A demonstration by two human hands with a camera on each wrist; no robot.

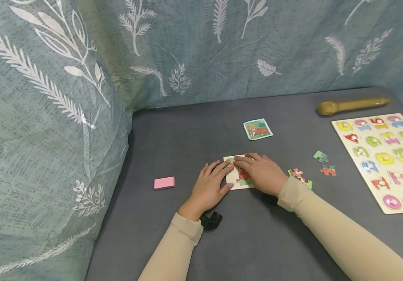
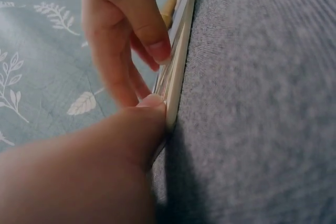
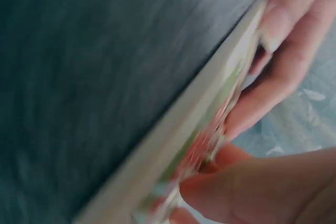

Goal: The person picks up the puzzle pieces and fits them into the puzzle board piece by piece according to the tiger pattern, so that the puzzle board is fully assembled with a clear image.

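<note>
A small pale wooden jigsaw tray (image 1: 234, 186) with red and green pieces (image 1: 245, 177) in it lies on the grey table. My left hand (image 1: 208, 190) rests along its left side, fingers fairly straight over the upper part and thumb at the lower edge. From the right, my right hand (image 1: 262, 173) reaches over the tray, its fingertips touching the pieces and covering part of them. In the left wrist view, the right hand's thumb (image 2: 159, 51) and bent fingers meet the tray's surface. Red and green pieces (image 3: 197, 150) show side-on in the right wrist view.
Several loose jigsaw pieces (image 1: 328, 170) lie right of the tray. A picture card (image 1: 258, 129) with an animal sits behind it, a pink block (image 1: 164, 183) to the left. At right are a number puzzle board (image 1: 380, 173) and an olive microphone-shaped object (image 1: 355, 104). Patterned cloth (image 1: 201, 50) hangs behind.
</note>
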